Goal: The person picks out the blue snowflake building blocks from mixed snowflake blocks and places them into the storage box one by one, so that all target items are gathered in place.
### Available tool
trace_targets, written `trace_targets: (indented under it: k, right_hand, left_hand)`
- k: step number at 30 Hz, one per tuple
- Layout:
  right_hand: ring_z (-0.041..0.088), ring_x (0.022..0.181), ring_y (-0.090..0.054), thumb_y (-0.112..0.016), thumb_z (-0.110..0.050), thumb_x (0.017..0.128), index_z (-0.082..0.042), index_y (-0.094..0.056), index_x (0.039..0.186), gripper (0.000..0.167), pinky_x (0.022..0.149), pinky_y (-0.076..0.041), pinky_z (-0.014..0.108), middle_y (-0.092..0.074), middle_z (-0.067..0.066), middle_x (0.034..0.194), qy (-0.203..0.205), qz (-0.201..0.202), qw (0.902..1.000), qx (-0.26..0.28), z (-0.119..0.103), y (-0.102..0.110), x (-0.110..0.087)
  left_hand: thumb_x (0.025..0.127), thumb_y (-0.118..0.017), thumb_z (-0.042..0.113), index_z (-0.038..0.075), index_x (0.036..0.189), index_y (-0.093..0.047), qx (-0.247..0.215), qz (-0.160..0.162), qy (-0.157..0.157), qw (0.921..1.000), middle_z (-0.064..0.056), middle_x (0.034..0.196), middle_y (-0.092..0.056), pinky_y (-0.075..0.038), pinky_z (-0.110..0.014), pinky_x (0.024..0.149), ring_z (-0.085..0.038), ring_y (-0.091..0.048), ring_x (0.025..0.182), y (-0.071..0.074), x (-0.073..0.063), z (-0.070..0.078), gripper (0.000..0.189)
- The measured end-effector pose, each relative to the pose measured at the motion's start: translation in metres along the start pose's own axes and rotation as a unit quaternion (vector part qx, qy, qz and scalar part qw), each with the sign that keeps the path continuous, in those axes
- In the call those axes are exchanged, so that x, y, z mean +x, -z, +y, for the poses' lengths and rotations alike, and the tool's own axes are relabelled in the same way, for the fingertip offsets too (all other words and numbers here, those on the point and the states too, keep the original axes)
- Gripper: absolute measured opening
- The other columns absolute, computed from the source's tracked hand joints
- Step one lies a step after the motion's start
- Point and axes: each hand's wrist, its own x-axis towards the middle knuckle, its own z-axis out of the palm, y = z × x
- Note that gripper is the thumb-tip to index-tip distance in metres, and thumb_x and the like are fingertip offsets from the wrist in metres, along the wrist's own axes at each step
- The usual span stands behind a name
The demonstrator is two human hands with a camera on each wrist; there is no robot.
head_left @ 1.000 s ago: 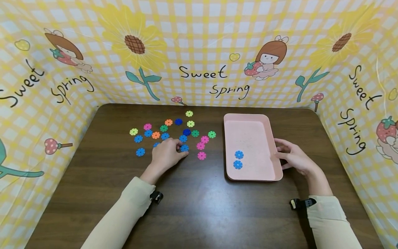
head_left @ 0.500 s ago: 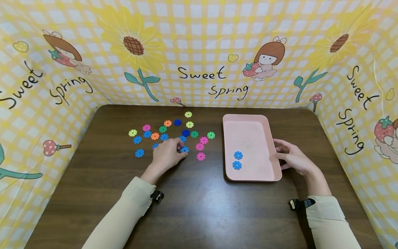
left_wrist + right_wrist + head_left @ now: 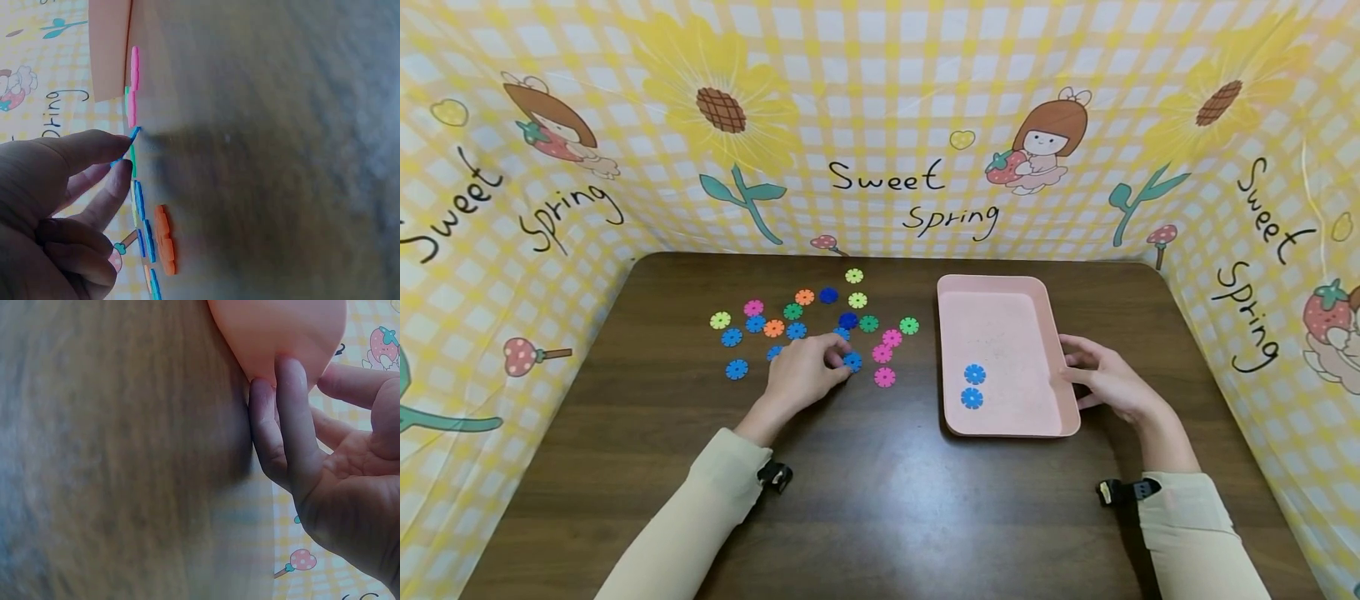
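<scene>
My left hand (image 3: 805, 371) pinches a blue notched plastic disc (image 3: 852, 362) between thumb and fingertip. In the left wrist view that blue disc (image 3: 135, 132) stands tilted at the fingertips. Around this hand lie several more discs on the table, among them a pink disc (image 3: 884, 377), a dark blue disc (image 3: 847, 320) and an orange disc (image 3: 773, 328). Part of the blue group is covered by the hand. My right hand (image 3: 1112, 383) holds the right side of a pink tray (image 3: 1000, 312). In the right wrist view its fingers (image 3: 292, 394) touch the tray's outer wall.
Two blue discs (image 3: 973, 386) lie flat inside the tray near its left side. Yellow, green and pink discs spread behind and beside the left hand on the brown table (image 3: 880, 517). A yellow checked cloth (image 3: 887, 108) rises along the table's back and sides.
The blue disc at my left fingertips has shifted slightly to the right and now sits more tilted in the pinch. My right hand and the tray keep their places.
</scene>
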Motion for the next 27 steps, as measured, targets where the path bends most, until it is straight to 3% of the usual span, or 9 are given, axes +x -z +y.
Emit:
trace_targets:
  k: [6, 13, 21, 27]
  right_hand:
    - [0.024, 0.097, -0.066, -0.064, -0.007, 0.101, -0.004, -0.025, 0.163, 0.074, 0.068, -0.061, 0.048, -0.045, 0.035, 0.138, 0.000, 0.000, 1.0000, -0.002, 0.001, 0.001, 0.001]
    - [0.025, 0.097, -0.066, -0.064, -0.007, 0.101, -0.004, -0.025, 0.163, 0.073, 0.068, -0.061, 0.049, -0.045, 0.035, 0.139, 0.000, -0.001, 1.0000, -0.002, 0.002, 0.002, 0.002]
    - [0.022, 0.096, -0.066, -0.064, -0.007, 0.101, -0.004, -0.026, 0.163, 0.073, 0.068, -0.061, 0.048, -0.046, 0.033, 0.136, -0.001, 0.003, 1.0000, -0.004, 0.002, 0.002, 0.001]
    - [0.020, 0.095, -0.066, -0.062, -0.007, 0.102, -0.004, -0.024, 0.163, 0.072, 0.068, -0.061, 0.048, -0.046, 0.033, 0.137, -0.003, 0.001, 1.0000, -0.003, 0.003, 0.002, 0.001]
  left_hand:
    - [0.092, -0.080, 0.021, 0.020, 0.111, -0.078, -0.047, 0.001, -0.012, 0.9988, 0.009, 0.083, -0.069, -0.048, -0.034, 0.054, -0.013, -0.061, 0.070, -0.001, 0.001, 0.000, 0.020]
    - [0.092, -0.081, 0.022, 0.022, 0.110, -0.079, -0.093, 0.002, -0.014, 0.9956, 0.009, 0.085, -0.071, -0.049, -0.036, 0.060, -0.014, -0.064, 0.076, -0.001, 0.004, 0.006, 0.018]
    - [0.092, -0.081, 0.024, 0.023, 0.110, -0.080, -0.151, 0.000, -0.040, 0.9877, 0.009, 0.089, -0.073, -0.049, -0.037, 0.061, -0.015, -0.067, 0.083, -0.005, 0.017, 0.035, 0.018]
    - [0.092, -0.081, 0.024, 0.023, 0.108, -0.079, -0.185, -0.011, -0.058, 0.9811, 0.010, 0.090, -0.073, -0.051, -0.035, 0.061, -0.013, -0.067, 0.080, -0.017, 0.030, 0.062, 0.016]
